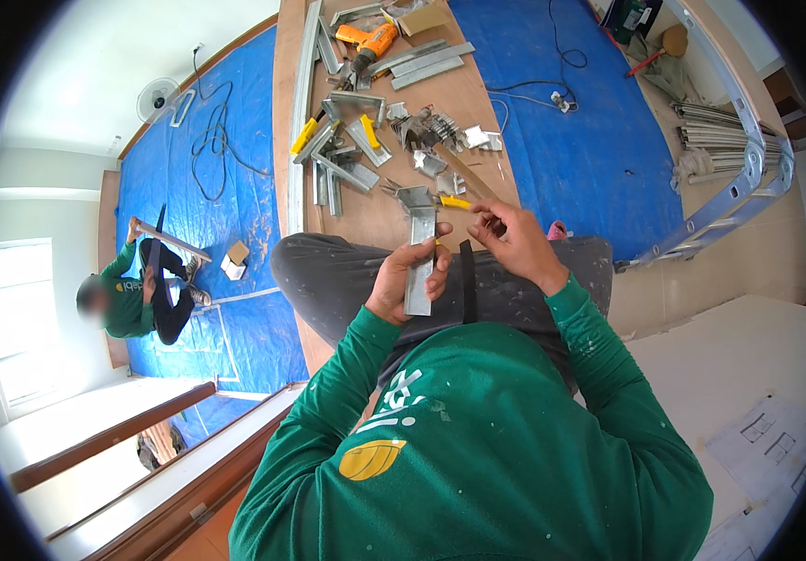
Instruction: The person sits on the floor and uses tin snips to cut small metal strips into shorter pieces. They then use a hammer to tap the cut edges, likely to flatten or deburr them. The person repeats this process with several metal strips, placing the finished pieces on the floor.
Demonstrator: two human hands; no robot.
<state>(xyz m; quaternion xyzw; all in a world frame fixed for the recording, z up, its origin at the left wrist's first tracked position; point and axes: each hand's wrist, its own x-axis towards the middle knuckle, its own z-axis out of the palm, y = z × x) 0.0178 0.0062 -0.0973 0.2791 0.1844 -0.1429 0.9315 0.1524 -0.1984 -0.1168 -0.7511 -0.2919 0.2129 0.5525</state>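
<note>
The left hand [410, 279] is wrapped round a short length of folded galvanised metal channel [419, 266], held upright over the person's grey-trousered lap, its upper end just reaching the plywood board [478, 103] beyond the knees. The right hand [512, 241] is curled with fingertips pinched together near a yellow-handled tool [454, 201] lying at the board's near edge; whether it grips anything small is hard to tell at this size. The channel's cut edges look sharp, so a slip of the bare left palm along it could nick the skin, and since it is steadied only by one fist above the thigh, any push on it could twist it out of the grip. Loose metal clips and offcuts [436, 140] lie thick on the board, easy to snag or knock onto the blue tarpaulin [581, 140]. As for packages, a brown cardboard box [422, 19] sits at the board's far end beside an orange cordless drill [368, 39]; a small open carton [235, 259], white with a brown flap, stands on the tarp near a seated co-worker [136, 294]; white printed sheets [772, 439] with line drawings lie at lower right.
</note>
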